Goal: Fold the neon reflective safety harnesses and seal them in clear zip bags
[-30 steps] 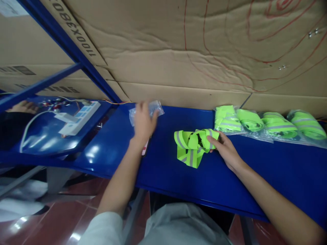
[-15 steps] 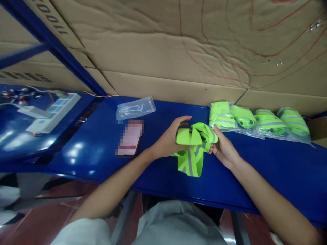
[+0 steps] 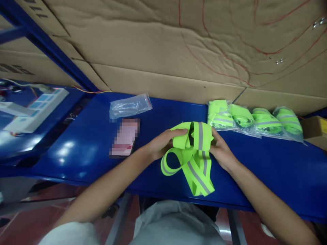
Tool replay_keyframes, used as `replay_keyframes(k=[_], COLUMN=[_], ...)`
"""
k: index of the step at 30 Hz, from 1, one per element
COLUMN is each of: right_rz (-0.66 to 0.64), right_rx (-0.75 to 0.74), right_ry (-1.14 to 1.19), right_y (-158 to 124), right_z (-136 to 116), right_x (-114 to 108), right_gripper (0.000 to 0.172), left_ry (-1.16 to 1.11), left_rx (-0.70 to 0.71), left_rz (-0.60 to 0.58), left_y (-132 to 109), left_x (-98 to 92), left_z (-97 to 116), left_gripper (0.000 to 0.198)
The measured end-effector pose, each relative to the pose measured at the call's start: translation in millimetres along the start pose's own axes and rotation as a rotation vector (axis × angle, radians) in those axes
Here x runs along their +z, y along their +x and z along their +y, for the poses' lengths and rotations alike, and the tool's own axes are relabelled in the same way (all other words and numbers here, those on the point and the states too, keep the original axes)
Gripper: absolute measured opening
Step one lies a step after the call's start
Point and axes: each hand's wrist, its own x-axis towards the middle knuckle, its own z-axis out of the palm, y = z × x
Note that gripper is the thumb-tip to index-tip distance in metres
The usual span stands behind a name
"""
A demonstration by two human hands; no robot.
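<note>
The yellow-green strap (image 3: 201,136) is held between both hands over the bench (image 3: 258,163): the left hand (image 3: 160,143) pinches its left side, thumb on top, and the right hand (image 3: 221,149) grasps its right side. Its dangling loops could tangle or pull the bundle apart if either grip slackens, as no tie shows. The phone (image 3: 126,136) could get knocked by the nearby left forearm. Counted: one strap bundle in hand, four bagged bundles (image 3: 220,114), one flat clear bag (image 3: 131,106), one phone, one power strip (image 3: 35,112).
</note>
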Motion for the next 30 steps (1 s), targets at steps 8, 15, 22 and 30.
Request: replay_keyframes(k=[8,15,22,30], right_rz=[0.098,0.212,0.236,0.163], right_rx=[-0.349,-0.143,-0.238,-0.554], right_ry=[-0.404,-0.281,-0.362,-0.693], right_y=[-2,3,4,0], right_z=[-4,-5,-2,-2], right_x=[-7,-5,-3,-10], right_gripper=[0.073,0.033,0.033,0.082], left_ry=[0.234,0.818,1.009,0.488], left_rx=[0.075,0.706,0.636,0.362], left_rz=[0.06,0.268,0.285,0.224], left_y=[10,1,6,8], left_x=[-4.8,-1.5,-6.6,-7.6], left_z=[-10,-17,-13,-9], left_gripper=[0.057,0.07,0.058,0.043])
